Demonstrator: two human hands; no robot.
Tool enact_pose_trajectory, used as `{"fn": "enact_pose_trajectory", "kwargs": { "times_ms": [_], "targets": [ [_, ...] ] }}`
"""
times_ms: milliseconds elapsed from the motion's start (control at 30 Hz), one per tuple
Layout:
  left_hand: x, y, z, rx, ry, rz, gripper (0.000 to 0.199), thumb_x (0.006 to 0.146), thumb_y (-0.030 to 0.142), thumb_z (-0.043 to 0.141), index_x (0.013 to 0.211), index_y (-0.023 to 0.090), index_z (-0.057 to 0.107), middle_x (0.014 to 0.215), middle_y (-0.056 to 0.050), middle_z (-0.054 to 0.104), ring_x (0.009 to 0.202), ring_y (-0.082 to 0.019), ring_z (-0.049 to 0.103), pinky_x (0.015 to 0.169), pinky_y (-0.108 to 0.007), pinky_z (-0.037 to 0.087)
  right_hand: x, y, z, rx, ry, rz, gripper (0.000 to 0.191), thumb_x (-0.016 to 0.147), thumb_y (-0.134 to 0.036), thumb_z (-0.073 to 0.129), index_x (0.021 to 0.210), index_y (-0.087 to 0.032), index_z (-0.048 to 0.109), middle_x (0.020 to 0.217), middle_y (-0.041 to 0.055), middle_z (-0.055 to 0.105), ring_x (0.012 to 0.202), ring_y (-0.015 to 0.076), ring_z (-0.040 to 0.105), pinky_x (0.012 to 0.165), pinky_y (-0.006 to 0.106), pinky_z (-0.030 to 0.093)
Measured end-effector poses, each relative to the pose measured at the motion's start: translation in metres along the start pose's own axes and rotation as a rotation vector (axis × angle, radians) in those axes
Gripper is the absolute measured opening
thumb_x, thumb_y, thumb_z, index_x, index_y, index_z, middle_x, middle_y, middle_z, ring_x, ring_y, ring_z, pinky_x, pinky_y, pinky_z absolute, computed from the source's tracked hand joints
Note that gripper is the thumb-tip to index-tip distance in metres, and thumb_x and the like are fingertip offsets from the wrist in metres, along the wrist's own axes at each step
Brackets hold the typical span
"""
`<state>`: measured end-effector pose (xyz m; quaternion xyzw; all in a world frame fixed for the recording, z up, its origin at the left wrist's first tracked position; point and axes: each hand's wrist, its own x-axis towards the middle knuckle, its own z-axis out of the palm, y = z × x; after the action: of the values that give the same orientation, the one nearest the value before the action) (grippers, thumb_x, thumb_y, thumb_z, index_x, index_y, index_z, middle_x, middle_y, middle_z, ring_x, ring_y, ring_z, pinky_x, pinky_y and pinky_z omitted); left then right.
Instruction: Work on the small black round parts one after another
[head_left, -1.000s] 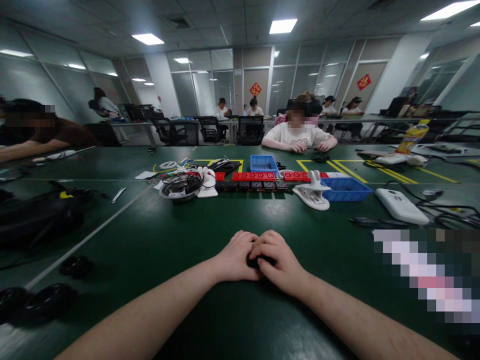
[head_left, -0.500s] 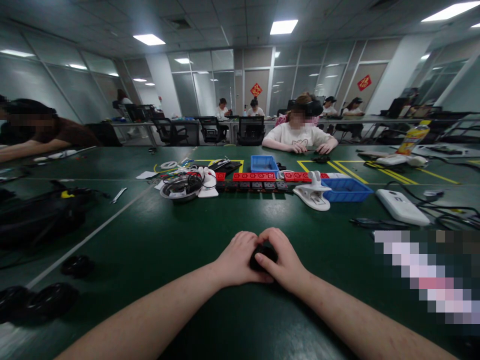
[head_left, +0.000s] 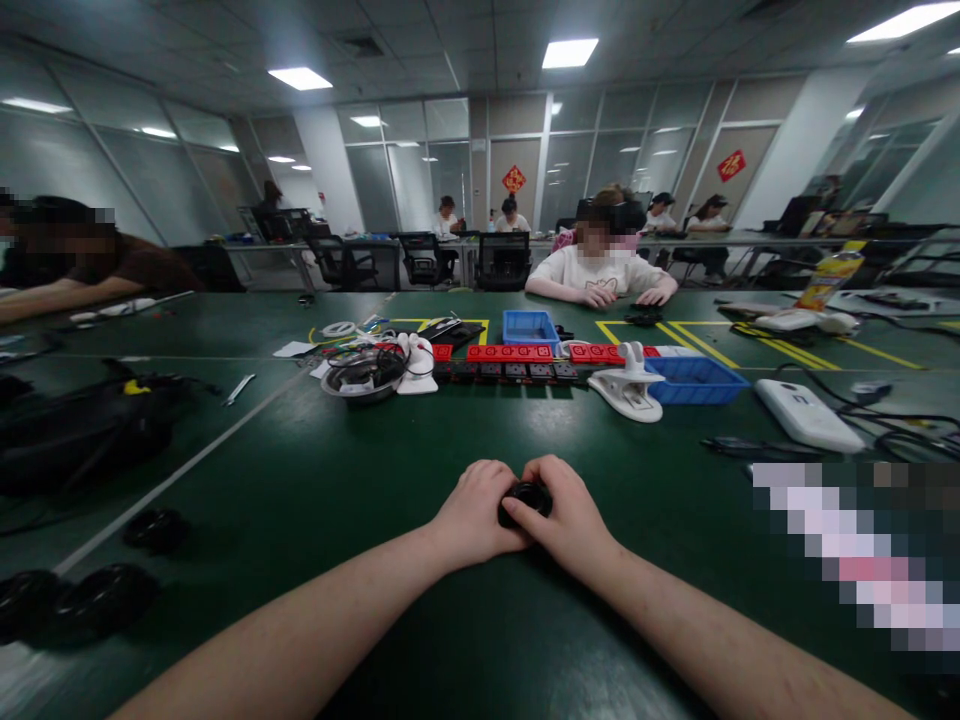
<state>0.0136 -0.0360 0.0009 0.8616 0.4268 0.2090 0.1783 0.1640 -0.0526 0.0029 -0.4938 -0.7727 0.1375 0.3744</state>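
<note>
Both of my hands close round a glossy black ring-shaped piece (head_left: 531,494) just above or on the green table, in the middle of the view. My left hand (head_left: 480,510) wraps its left side, with the fingers curled over the far edge. My right hand (head_left: 570,510) grips the right side, its thumb lying across the near part of the ring. The underside of the piece is hidden by the hands. At the left edge lie several similar black ring-shaped pieces (head_left: 109,597), out of reach of either hand.
Ahead stand a metal bowl of cables (head_left: 360,378), a row of red and black blocks (head_left: 510,354), a white clip stand (head_left: 630,385) and blue bins (head_left: 694,380). A white box (head_left: 808,415) and cables lie right. A person in white (head_left: 600,272) sits opposite.
The black piece has turned in my hands, so its ring-shaped top shows more clearly. My fingers and right thumb have shifted slightly on it.
</note>
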Motion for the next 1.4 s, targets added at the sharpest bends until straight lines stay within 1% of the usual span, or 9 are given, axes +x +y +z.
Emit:
{"fn": "enact_pose_trajectory", "kwargs": {
  "times_ms": [167, 400, 533, 600, 700, 867, 1133, 1300, 1400],
  "targets": [
    [0.001, -0.001, -0.002, -0.056, -0.015, 0.011, 0.044, 0.057, 0.029, 0.069, 0.097, 0.019, 0.053, 0.097, -0.005, 0.054, 0.093, -0.024, 0.049, 0.085, -0.038, 0.041, 0.000, -0.001, -0.003, 0.082, -0.048, -0.091, 0.010, 0.073, -0.023, 0.056, 0.082, -0.019, 0.054, 0.082, 0.0035, 0.056, 0.079, 0.0198, 0.050, 0.072, 0.036, 0.041],
    [0.002, -0.004, -0.001, -0.095, -0.021, 0.059, 0.040, 0.058, 0.031, 0.068, 0.094, 0.017, 0.055, 0.099, -0.006, 0.057, 0.096, -0.025, 0.050, 0.090, -0.040, 0.037, 0.000, -0.003, -0.009, 0.233, -0.073, -0.221, 0.027, 0.067, -0.009, 0.045, 0.085, -0.020, 0.060, 0.087, 0.0036, 0.062, 0.085, 0.0206, 0.052, 0.080, 0.040, 0.040],
    [0.002, -0.004, -0.002, -0.083, -0.044, 0.068, 0.043, 0.062, 0.031, 0.066, 0.101, 0.018, 0.054, 0.104, -0.006, 0.056, 0.100, -0.025, 0.049, 0.091, -0.040, 0.037, -0.002, -0.006, -0.010, 0.200, -0.069, -0.261, 0.029, 0.069, -0.008, 0.045, 0.085, -0.022, 0.063, 0.097, 0.0041, 0.062, 0.091, 0.0215, 0.052, 0.083, 0.042, 0.039],
    [0.001, -0.003, -0.002, -0.071, -0.057, 0.086, 0.045, 0.065, 0.032, 0.064, 0.106, 0.019, 0.052, 0.108, -0.006, 0.055, 0.104, -0.025, 0.047, 0.094, -0.041, 0.035, -0.002, -0.006, -0.010, 0.180, -0.071, -0.270, 0.027, 0.073, -0.011, 0.046, 0.091, -0.023, 0.063, 0.104, 0.0048, 0.060, 0.096, 0.0218, 0.051, 0.087, 0.043, 0.037],
    [0.000, -0.003, -0.002, -0.048, -0.060, 0.094, 0.049, 0.067, 0.038, 0.063, 0.110, 0.018, 0.049, 0.111, -0.008, 0.053, 0.106, -0.026, 0.046, 0.097, -0.043, 0.032, -0.003, -0.004, -0.009, 0.161, -0.044, -0.239, 0.026, 0.078, -0.019, 0.049, 0.102, -0.021, 0.059, 0.109, 0.0076, 0.057, 0.101, 0.0227, 0.049, 0.090, 0.044, 0.036],
    [-0.001, -0.001, 0.000, -0.041, -0.018, 0.049, 0.061, 0.060, 0.046, 0.068, 0.109, 0.017, 0.046, 0.108, -0.008, 0.051, 0.104, -0.026, 0.046, 0.094, -0.043, 0.034, -0.002, 0.002, -0.005, 0.120, -0.025, -0.150, 0.021, 0.080, -0.028, 0.050, 0.098, -0.019, 0.058, 0.102, 0.0082, 0.056, 0.099, 0.0233, 0.050, 0.087, 0.042, 0.039],
    [0.000, -0.001, 0.001, 0.023, 0.031, -0.040, 0.037, 0.060, 0.038, 0.068, 0.083, 0.019, 0.047, 0.090, -0.003, 0.049, 0.090, -0.023, 0.047, 0.081, -0.038, 0.041, -0.002, 0.002, -0.001, 0.093, 0.034, -0.062, 0.033, 0.075, -0.036, 0.056, 0.101, -0.017, 0.049, 0.103, 0.0104, 0.051, 0.096, 0.0247, 0.049, 0.084, 0.041, 0.042],
    [0.000, 0.000, -0.001, 0.002, 0.009, -0.051, 0.032, 0.060, 0.033, 0.067, 0.083, 0.019, 0.050, 0.088, -0.003, 0.050, 0.088, -0.022, 0.047, 0.080, -0.037, 0.041, -0.001, -0.001, -0.002, 0.049, -0.023, -0.005, 0.019, 0.072, -0.030, 0.060, 0.084, -0.018, 0.051, 0.089, 0.0060, 0.051, 0.084, 0.0214, 0.050, 0.075, 0.037, 0.044],
    [0.001, -0.001, -0.001, -0.009, 0.018, -0.041, 0.034, 0.059, 0.032, 0.068, 0.084, 0.018, 0.051, 0.088, -0.003, 0.051, 0.088, -0.023, 0.047, 0.080, -0.036, 0.041, -0.001, -0.002, -0.002, 0.041, -0.031, -0.004, 0.017, 0.071, -0.026, 0.061, 0.084, -0.018, 0.054, 0.090, 0.0057, 0.050, 0.085, 0.0212, 0.049, 0.077, 0.037, 0.043]
  ]
}}
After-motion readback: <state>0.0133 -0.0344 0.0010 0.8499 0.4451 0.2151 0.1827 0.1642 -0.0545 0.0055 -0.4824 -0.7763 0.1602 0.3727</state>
